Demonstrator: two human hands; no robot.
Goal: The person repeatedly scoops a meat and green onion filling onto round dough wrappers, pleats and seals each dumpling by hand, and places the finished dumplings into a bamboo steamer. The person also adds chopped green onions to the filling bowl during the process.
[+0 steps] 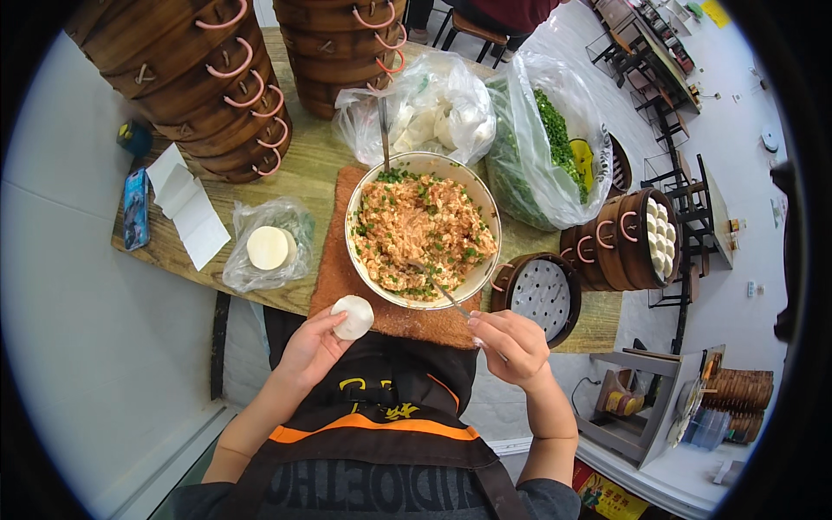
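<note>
My left hand (318,341) holds a round dough wrapper (353,318) by its edge, just in front of the towel. In my right hand (513,344) is the handle of a metal spoon (445,292), whose tip sits in the filling (416,234). That filling, minced and flecked with green onion, lies in a large white bowl (495,260) on a brown towel (331,276). A second utensil (384,136) stands against the bowl's far rim. To the left, a stack of wrappers (268,247) rests on a plastic bag (250,281).
Tall bamboo steamers (195,97) stand at the back left. Behind the bowl are a bag of wrappers (442,123) and a bag of chopped green onion (552,136). At right are a lined steamer (545,299) and stacked steamers holding dumplings (660,237). A phone (136,209) lies far left.
</note>
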